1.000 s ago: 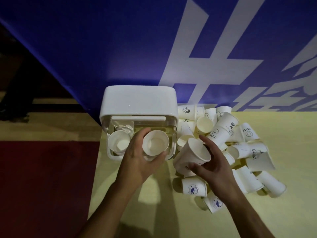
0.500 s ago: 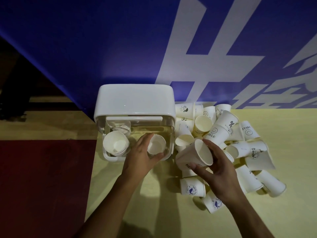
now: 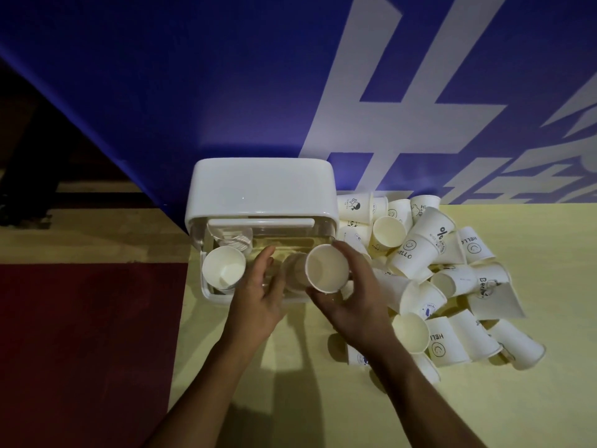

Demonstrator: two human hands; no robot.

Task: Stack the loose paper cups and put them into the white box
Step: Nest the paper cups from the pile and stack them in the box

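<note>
Step in hand: nesting. Our right hand [image 3: 352, 305] grips a cup [image 3: 327, 269], mouth toward us, at the box [image 3: 263, 194] front opening. Our left hand [image 3: 258, 299] curls round a blurred cup [image 3: 292, 266] just inside the box. A stack [image 3: 223, 268] stands at the box's left. Loose cups [image 3: 445, 286] lie right of the box. Next, we judge: seat the right cup into the left, rims aligned.

This looks like a staged recording or exhibition space rather than a home. A large blue banner [image 3: 193, 92] with big white characters backs a plain pale-yellow tabletop [image 3: 484, 399], beside dim red flooring [image 3: 80, 350].
</note>
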